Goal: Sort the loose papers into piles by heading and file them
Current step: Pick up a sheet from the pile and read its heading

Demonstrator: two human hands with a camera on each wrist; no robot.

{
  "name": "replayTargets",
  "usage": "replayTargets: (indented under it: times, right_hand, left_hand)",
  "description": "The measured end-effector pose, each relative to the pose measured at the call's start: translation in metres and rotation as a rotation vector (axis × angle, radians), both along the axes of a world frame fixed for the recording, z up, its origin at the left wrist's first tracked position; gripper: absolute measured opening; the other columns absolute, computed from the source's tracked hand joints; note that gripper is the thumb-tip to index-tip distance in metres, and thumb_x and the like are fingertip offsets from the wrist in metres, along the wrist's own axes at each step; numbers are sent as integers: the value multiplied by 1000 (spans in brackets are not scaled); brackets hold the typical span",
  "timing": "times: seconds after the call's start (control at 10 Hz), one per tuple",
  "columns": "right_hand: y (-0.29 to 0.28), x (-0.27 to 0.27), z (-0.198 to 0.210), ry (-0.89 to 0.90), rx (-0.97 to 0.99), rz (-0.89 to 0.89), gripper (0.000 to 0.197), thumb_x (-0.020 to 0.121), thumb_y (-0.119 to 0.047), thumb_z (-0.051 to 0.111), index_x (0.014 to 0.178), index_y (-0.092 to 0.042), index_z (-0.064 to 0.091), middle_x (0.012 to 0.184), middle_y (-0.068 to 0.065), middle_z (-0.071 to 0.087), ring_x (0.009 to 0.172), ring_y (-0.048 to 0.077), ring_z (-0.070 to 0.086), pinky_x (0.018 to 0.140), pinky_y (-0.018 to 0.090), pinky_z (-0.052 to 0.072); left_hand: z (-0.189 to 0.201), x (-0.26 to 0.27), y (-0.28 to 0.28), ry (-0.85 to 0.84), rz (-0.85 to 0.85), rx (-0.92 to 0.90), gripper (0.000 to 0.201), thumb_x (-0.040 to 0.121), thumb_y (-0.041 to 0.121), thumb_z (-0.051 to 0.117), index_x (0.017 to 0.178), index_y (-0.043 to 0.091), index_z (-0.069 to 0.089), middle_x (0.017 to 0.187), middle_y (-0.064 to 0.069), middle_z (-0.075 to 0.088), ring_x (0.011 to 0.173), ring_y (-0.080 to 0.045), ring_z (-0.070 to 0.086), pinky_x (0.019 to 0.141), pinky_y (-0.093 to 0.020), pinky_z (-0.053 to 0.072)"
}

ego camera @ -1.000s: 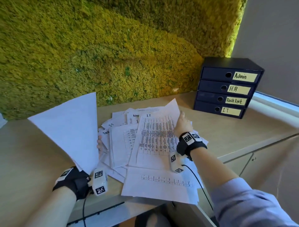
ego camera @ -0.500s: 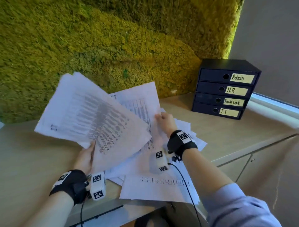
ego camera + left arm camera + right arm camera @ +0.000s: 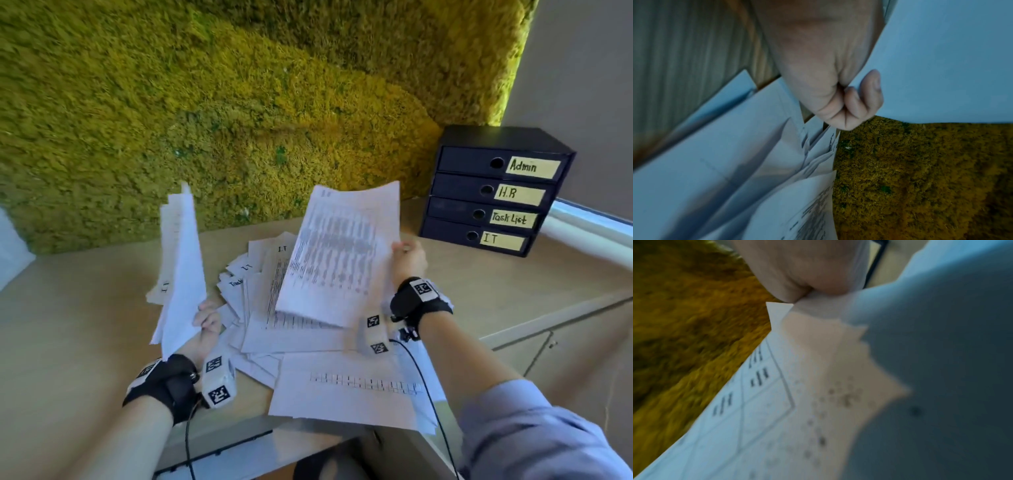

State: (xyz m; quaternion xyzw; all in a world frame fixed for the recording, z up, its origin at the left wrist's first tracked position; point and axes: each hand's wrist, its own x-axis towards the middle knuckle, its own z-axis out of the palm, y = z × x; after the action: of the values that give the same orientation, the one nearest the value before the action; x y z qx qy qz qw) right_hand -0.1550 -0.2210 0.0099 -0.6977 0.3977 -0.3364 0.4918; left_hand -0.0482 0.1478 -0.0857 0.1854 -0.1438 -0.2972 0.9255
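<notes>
While upright in left grip point(image 3: 205, 325), sheaf point(image 3: 181, 274); printed sheet point(image 3: 339, 257) in right grip point(image 3: 409, 260).

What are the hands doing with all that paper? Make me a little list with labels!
Left hand: holds a thin bunch of white paper sheets upright
Right hand: pinches the edge of a raised white printed sheet
Desk: loose pile of white papers on the light wooden desk
Back right: dark blue four-drawer box, labelled Admin, H.R, Task List, IT
Behind: yellow-green moss wall

White sheets point(image 3: 342, 257), black print; navy drawer box point(image 3: 462, 164), yellow labels point(image 3: 532, 168)
</notes>
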Motion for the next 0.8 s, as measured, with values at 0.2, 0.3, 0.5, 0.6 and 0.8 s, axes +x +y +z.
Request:
replayTargets:
  times: [0.2, 0.3, 0.5, 0.6, 0.8]
  right_hand:
    - [-39, -19, -18, -36, 253, -91, 31, 99, -25, 52, 126, -11, 58, 122, 17, 64, 114, 34, 59, 92, 35, 44]
    - [-37, -15, -20, 9, 184, -74, 27, 97, -24, 53, 119, -11, 62, 118, 16, 66, 110, 34, 60, 93, 38, 47]
    - [5, 5, -2, 167, 6, 171, 28, 96, -13, 50, 121, -9, 62, 120, 18, 64, 114, 36, 58, 93, 35, 46]
    - [24, 21, 4, 256, -28, 258, 33, 99, -10, 44, 126, 5, 54, 126, 21, 60, 118, 34, 56, 94, 33, 43]
    - [56, 29, 1, 445, 2, 481, 51, 94, -25, 59, 134, 3, 46, 130, 20, 55, 122, 35, 53, 92, 36, 45]
  left_hand:
    - [2, 4, 0, 81, 123, -60, 24, 98, 9, 30, 109, -6, 44, 89, -9, 34, 79, -17, 34, 74, -25, 22]
    - [-9, 9, 3, -58, 22, -60, 50, 102, 21, 14, 114, -18, 43, 85, -17, 37, 84, -9, 28, 75, -19, 17]
    - [-12, 28, 19, -174, 208, 250, 51, 105, 32, 20, 117, -10, 46, 91, -19, 54, 80, -21, 46, 78, -27, 37]
    - [34, -20, 4, -144, 351, 1094, 35, 72, 21, 77, 77, 7, 46, 53, -11, 55, 46, 1, 59, 50, -8, 43]
    - [27, 1, -20, -87, 365, 994, 32, 99, 20, 50, 130, 12, 51, 127, -3, 59, 117, -25, 55, 107, -48, 36]
